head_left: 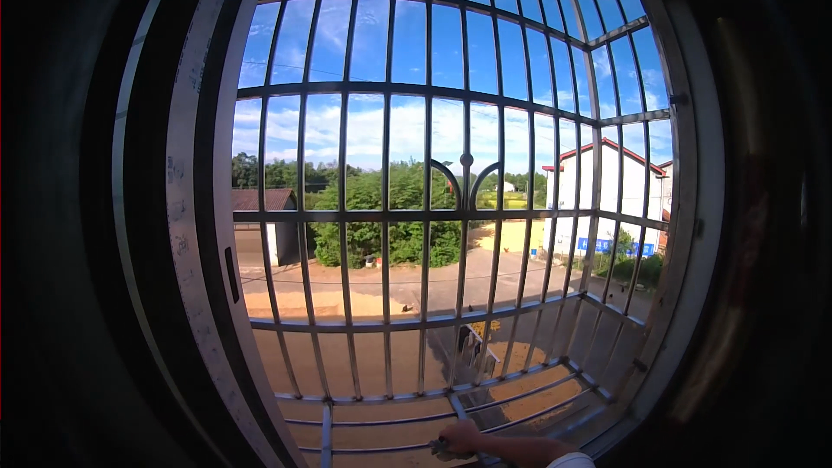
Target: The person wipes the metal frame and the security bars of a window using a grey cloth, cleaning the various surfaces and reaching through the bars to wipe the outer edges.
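Note:
From the lower right, my right forearm in a white sleeve reaches through the window opening. My right hand (461, 438) is closed near the bottom bars of the metal window cage (466, 91). A small dark grey, crumpled-looking bit (442, 449) shows at its fingers; its kind is too small and dark to make out. Whether the hand also touches a bar cannot be told. My left hand is out of view.
A sliding window frame (186, 208) with a dark latch (231, 275) stands at the left, and the right jamb (693, 208) at the right. Beyond the bars lie a yard with spread yellow grain (338, 304), green trees (390, 243) and a white house (607, 178).

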Motion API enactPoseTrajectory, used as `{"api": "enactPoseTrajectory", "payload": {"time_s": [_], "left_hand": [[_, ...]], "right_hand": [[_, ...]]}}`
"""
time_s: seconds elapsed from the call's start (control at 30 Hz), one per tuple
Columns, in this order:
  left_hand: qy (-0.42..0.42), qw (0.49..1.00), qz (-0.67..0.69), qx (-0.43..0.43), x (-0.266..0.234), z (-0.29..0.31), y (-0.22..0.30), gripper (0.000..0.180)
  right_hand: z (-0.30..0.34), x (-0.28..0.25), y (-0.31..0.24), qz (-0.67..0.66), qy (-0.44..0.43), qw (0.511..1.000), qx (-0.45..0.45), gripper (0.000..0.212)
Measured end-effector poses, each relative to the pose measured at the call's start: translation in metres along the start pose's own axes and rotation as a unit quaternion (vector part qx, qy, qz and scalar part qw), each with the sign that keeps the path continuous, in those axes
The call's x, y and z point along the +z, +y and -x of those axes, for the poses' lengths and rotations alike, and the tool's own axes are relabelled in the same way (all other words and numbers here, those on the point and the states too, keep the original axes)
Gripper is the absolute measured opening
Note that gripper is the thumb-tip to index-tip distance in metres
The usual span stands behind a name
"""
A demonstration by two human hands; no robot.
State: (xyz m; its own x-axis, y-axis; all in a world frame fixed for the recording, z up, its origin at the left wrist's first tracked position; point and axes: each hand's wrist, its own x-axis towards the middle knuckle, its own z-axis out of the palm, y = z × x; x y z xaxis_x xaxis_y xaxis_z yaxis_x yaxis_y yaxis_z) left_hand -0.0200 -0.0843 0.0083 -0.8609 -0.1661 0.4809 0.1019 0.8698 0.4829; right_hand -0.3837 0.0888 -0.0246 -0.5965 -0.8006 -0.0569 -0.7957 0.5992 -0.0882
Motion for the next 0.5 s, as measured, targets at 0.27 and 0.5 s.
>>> {"api": "enactPoseTrajectory", "payload": {"time_s": [0.27, 0.5], "left_hand": [[0.038, 0.998, -0.013, -0.057, 0.006, -0.005, 0.001, 0.013], [0.135, 0.984, -0.099, -0.058, 0.060, 0.014, -0.045, 0.013]], "right_hand": [[-0.054, -0.005, -0.142, -0.093, 0.096, 0.983, -0.127, 0.039], [-0.074, -0.006, -0.178, -0.011, 0.083, 0.974, -0.209, 0.036]]}}
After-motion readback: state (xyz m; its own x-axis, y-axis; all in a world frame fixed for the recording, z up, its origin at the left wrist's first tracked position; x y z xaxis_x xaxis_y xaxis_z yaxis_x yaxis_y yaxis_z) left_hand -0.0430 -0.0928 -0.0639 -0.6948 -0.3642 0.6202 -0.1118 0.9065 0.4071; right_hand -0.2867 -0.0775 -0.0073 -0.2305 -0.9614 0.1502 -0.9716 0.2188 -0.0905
